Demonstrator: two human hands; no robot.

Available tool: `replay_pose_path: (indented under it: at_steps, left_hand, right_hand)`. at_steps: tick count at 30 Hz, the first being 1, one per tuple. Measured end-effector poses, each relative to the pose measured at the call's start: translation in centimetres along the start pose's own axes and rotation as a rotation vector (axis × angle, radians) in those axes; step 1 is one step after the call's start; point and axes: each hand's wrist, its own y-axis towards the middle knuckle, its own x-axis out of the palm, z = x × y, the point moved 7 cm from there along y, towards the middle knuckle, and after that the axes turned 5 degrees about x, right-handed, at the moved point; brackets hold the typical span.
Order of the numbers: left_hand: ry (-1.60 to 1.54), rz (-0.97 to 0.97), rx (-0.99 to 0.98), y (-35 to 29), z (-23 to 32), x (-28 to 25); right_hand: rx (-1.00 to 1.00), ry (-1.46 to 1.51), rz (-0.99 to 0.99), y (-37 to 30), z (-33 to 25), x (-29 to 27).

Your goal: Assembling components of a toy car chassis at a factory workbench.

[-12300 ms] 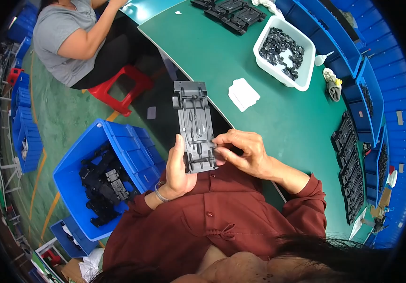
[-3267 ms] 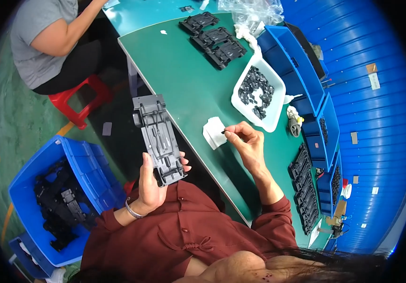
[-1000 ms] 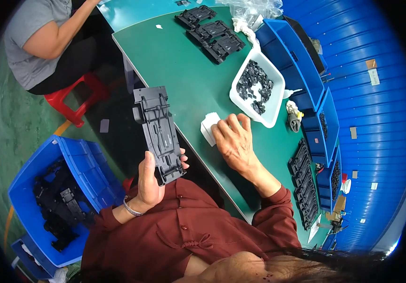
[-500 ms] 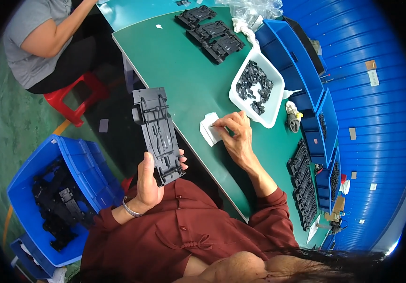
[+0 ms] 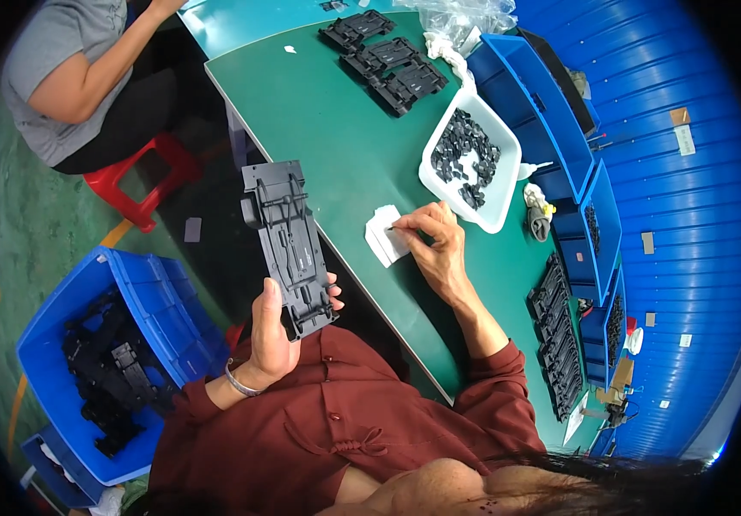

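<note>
My left hand [image 5: 277,331] grips the lower end of a long black plastic toy-car chassis [image 5: 289,241]. Its ribbed, detailed face is turned up, beside the table's near edge. Over the green table my right hand [image 5: 437,245] is closed in a pinch above a small stack of white paper slips [image 5: 384,241]. A tiny dark spot shows at its fingertips; what they hold, if anything, is too small to name. Beyond that hand stands a white tray [image 5: 434,176] of small black parts.
More black chassis [image 5: 387,60] lie at the table's far end, and a row of them [image 5: 553,340] at the right. Blue bins [image 5: 535,112] line the wall side. A large blue crate [image 5: 39,365] holds black parts on the left floor. A co-worker [image 5: 69,77] sits by a red stool [image 5: 134,189].
My right hand has shifted very slightly to the right over the paper slips, still pinched. The co-worker's arm has moved a little. My left hand keeps the chassis almost still.
</note>
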Motion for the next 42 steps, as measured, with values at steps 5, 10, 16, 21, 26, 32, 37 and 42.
replay_pose_path:
  at_steps: [5,10,16,21,26,32,37,42]
  left_hand:
    - [0.069,0.006,-0.018,-0.1,-0.2,-0.1]
    - [-0.049,0.012,-0.021,-0.2,-0.2,0.1]
    - [-0.209,-0.016,-0.098,0.2,-1.0,0.4]
    - [-0.272,-0.041,-0.125,0.2,-1.4,0.5]
    - [-0.254,-0.071,-0.102,0.4,-1.2,1.8]
    - [-0.155,-0.073,-0.119,0.1,-1.0,3.4]
    - [-0.082,-0.118,-0.045,-0.2,-0.2,4.5]
    - [-0.001,-0.175,0.001,-0.3,0.4,4.9]
  right_hand:
    - [-0.087,-0.077,0.032,0.0,-1.1,0.0]
    - [-0.24,-0.143,0.084,-0.1,-2.1,-0.1]
    - [-0.342,-0.127,0.16,-0.4,-3.5,-1.6]
    - [-0.343,0.022,0.084,-1.7,-6.3,-1.5]
    - [-0.441,0.252,0.05,-4.3,-12.1,-2.2]
    - [-0.578,0.282,0.163,-6.0,-15.2,-1.2]
    - [-0.743,0.165,0.247,-7.2,-15.5,-0.4]
    - [-0.761,0.049,0.244,-8.1,-16.2,-0.4]
